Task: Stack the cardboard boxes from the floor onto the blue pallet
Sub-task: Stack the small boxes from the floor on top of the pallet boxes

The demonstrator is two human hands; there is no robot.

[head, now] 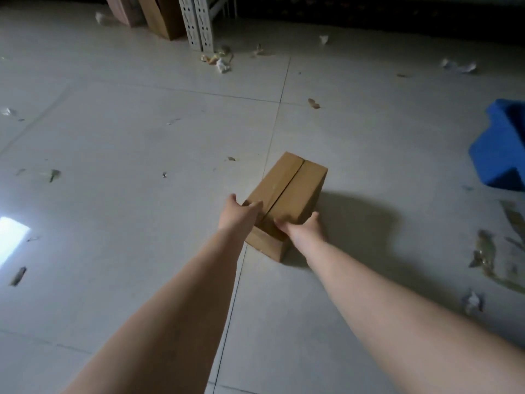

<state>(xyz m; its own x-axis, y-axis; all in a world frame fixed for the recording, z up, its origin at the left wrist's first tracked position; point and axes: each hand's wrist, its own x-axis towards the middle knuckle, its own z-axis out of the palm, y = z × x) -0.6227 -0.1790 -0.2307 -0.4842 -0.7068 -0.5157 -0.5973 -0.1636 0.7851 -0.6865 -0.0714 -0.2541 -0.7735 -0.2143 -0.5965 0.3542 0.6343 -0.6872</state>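
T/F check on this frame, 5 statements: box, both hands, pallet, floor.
1. Both hands are on the cardboard box. True: the left hand grips its near left corner, the right hand its near right edge.
2. The box already sits on the blue pallet. False: it is on the tiled floor, with the pallet apart at the right edge of the view.
3. The box's top flaps stand open. False: they lie closed, meeting at a centre seam.
4. Paper scraps litter the floor. True.
5. A second box is stacked on this one. False: nothing rests on it.
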